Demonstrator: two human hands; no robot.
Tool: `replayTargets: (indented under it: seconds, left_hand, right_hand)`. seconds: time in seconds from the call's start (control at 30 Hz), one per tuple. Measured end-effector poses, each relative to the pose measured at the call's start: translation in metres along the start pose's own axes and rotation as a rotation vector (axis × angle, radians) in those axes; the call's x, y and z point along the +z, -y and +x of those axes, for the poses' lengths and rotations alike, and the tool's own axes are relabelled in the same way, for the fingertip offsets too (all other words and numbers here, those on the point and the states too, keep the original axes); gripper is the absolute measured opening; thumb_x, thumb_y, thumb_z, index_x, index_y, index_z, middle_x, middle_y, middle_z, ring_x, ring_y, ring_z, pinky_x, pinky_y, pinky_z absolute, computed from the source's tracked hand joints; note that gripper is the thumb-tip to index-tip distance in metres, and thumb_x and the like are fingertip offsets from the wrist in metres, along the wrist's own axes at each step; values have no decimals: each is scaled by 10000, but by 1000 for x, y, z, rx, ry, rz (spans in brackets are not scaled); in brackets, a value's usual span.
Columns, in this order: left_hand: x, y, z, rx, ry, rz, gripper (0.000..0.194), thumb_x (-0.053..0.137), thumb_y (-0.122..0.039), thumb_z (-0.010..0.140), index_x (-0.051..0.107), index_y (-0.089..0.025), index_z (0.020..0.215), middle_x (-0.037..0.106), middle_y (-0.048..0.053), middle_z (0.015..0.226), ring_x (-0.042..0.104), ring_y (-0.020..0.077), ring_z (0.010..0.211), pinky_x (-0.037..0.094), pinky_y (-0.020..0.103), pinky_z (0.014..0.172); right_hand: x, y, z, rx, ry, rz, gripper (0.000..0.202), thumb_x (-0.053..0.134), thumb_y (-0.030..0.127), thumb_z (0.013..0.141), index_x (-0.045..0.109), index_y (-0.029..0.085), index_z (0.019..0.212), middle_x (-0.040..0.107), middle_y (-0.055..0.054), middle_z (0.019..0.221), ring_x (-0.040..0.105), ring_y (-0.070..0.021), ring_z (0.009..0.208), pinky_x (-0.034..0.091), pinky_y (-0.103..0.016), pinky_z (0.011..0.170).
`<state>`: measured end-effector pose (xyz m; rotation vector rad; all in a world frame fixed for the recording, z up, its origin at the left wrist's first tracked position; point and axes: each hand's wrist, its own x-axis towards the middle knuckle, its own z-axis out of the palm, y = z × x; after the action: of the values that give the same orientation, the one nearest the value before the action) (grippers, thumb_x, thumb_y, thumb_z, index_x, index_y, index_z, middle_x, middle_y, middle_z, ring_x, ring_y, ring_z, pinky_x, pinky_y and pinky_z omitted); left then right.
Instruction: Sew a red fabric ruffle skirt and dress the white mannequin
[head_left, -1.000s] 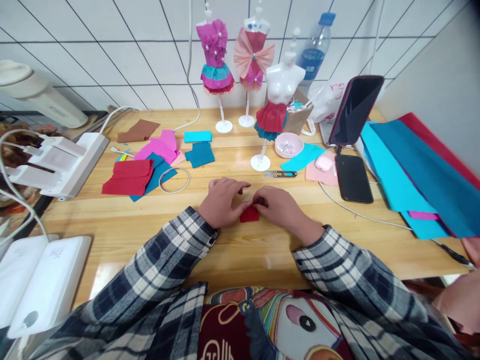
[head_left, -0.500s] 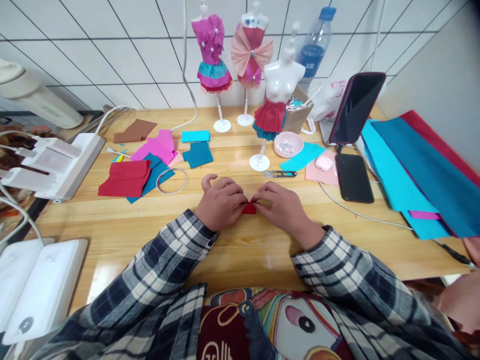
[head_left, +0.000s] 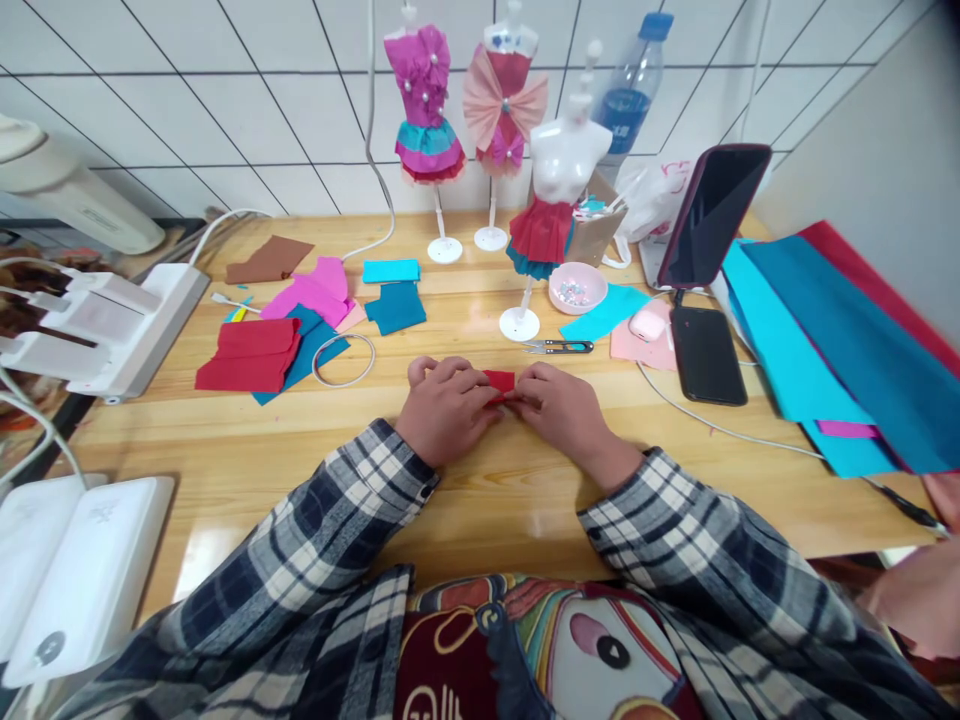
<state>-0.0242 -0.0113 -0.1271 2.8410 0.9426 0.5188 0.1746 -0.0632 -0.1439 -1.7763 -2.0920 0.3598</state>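
1. Though it lay nearer the worker [head_left: 525, 650] earlier, the red crepe scrap [head_left: 501, 382] now juts away, perhaps being refolded;
2. left hand [head_left: 444, 412] and right hand [head_left: 559, 415] pinch its edge over the tabletop [head_left: 495, 510].

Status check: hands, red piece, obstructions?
Left hand and right hand pinching small red piece, partly covered. Black snips lie beyond, apart from both hands.

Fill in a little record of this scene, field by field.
Left hand: holding the left side of a small, bright-red, paper-like piece
Right hand: holding its right side
Tool: black-handled metal snips on the pale wooden table
Nearest figure: white plastic dress form in a red and teal ruffled skirt
Farther figures: magenta-dressed form; peach-bowed form
Container: round pink bowl, holding tiny pale pieces
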Motion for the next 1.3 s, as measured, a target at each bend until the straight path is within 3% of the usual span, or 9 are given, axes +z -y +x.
replayTargets:
  seconds: [0.13,0.37,0.6,0.8,0.97,1.1,1.2,1.3]
  left_hand:
    - [6,-4,3,-19,78,-27,264,487,-323,949,739,-255,906,752,43,944,571,249,936,305,485,855]
    - [6,-5,3,-57,41,-23,191,538,-289,917,725,-276,882,756,26,917,576,238,923,226,552,952]
    - [5,-2,4,-117,88,-86,183,558,-314,898,730,-266,860,737,24,883,580,241,933,206,563,965]
    - [7,6,5,-228,103,-159,232,610,-427,859,708,-224,802,681,50,929,548,248,945,273,502,892]
    - [10,7,7,-283,105,-124,228,655,-449,820,711,-229,794,631,68,1028,498,282,1010,280,500,868]
    - [9,4,8,-322,74,-67,229,713,-452,773,710,-226,812,614,80,1092,483,306,1053,290,501,868]
    - [8,3,7,-227,19,-21,204,678,-421,822,714,-226,870,651,81,1037,510,281,1016,306,471,847]
    - [6,3,6,-44,59,-5,215,558,-346,925,735,-248,850,713,53,912,537,244,942,300,458,831]
  right_hand:
    - [-1,-2,0,28,25,74,114,650,312,867,749,297,921,686,19,947,624,-148,831,375,-263,625]
    - [-2,-1,-2,70,4,92,230,674,315,841,708,291,1067,686,-4,1017,628,-172,886,421,-273,678]
    - [-4,2,0,108,82,72,125,629,338,862,729,286,915,687,12,911,622,-154,814,381,-267,621]
    - [-15,8,14,230,229,67,109,641,333,805,725,267,784,692,6,781,580,-151,676,325,-272,535]
    - [-21,13,37,358,367,79,107,667,325,746,750,263,719,730,-26,761,624,-182,683,383,-282,552]
    - [-22,19,57,393,489,-19,175,715,314,658,755,184,767,738,-112,803,668,-248,740,432,-292,562]
    - [-23,24,64,397,524,-70,314,708,315,638,752,143,897,742,-155,885,685,-291,834,473,-302,603]
    - [-26,29,65,414,531,-67,327,685,288,655,745,130,934,742,-160,887,688,-294,874,489,-298,640]
